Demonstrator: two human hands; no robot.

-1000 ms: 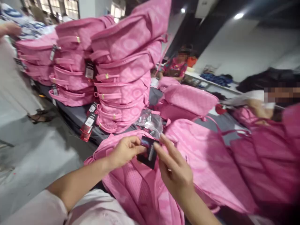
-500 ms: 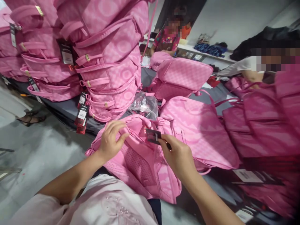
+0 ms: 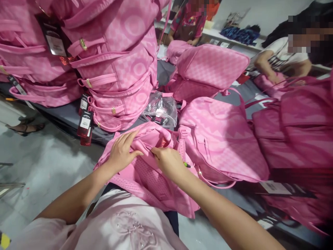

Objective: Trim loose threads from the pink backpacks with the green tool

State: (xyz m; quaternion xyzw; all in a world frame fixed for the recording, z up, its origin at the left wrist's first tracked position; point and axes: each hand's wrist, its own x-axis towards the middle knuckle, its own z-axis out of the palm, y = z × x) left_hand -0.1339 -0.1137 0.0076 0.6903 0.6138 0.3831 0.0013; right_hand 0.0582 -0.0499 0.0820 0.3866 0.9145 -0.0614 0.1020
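Observation:
A pink backpack (image 3: 153,185) with a perforated back panel lies in front of me, its top towards the far side. My left hand (image 3: 122,151) rests on the backpack's upper left edge, fingers stretched and thumb apart. At the top opening, my right hand (image 3: 168,163) is closed, fingertips pressed together against the fabric; what they pinch is hidden. A small green and black object (image 3: 186,164) sticks out beside this hand, its kind unclear. Just beyond the knuckles shows a bit of a red tag (image 3: 163,141), partly covered by the carry loop (image 3: 153,126).
Stacked pink backpacks (image 3: 111,80) with hanging tags (image 3: 85,123) rise at left. A clear plastic bag (image 3: 161,111) lies beyond my hands. Another pink backpack (image 3: 223,139) lies right, near more stacked ones (image 3: 307,114). Two people (image 3: 188,27) (image 3: 283,59) work across the table (image 3: 166,71).
My right hand has moved left to the backpack's opening, and the black tag it held is no longer visible. My left hand stays at the edge. The view has shifted slightly.

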